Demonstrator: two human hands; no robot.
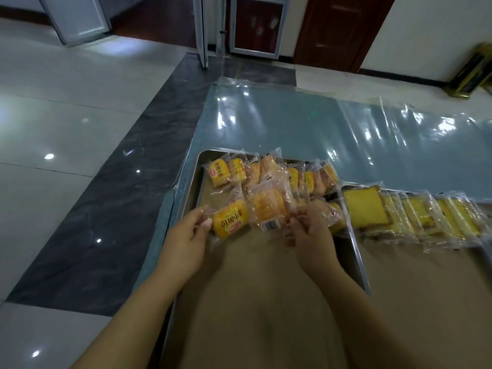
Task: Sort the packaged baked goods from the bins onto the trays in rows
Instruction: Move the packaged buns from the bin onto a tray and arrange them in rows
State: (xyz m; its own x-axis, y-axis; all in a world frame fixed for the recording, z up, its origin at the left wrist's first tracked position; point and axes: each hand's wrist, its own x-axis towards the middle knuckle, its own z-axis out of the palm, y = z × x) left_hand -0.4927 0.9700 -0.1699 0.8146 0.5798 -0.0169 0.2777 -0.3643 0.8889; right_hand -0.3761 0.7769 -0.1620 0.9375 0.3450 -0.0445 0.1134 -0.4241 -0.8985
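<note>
Yellow printed wrapping marks the small bun pack (231, 221) that the left hand (186, 242) pinches by its left seam, thumb and fingers closed in a narrow grip on the clear plastic edge. The right hand (310, 235) has its fingertips closed on the near edge of a clear-wrapped pastry pack (269, 206), just beside a white barcode label (271, 225). Both packs are over the left tray (198, 182), a metal tray lined with brown paper, and the two packs touch or overlap at their inner edges; whether they rest on the paper or are lifted cannot be told.

Along the far side of that tray runs a row of small packs (271, 173), some yellow-printed, some clear, overlapping one another from left to right. More packs (334, 214) lie to the right of the right hand, against the tray's right rim.

To the right, a second tray (356, 235) carries a row of clear-wrapped yellow cake slices (410, 214), overlapped like tiles and running off toward the right edge. Both trays sit on a grey-blue bench (292, 123) covered with glossy plastic film. Pale tiles and a dark stone strip of floor (93, 203) lie to the left.
</note>
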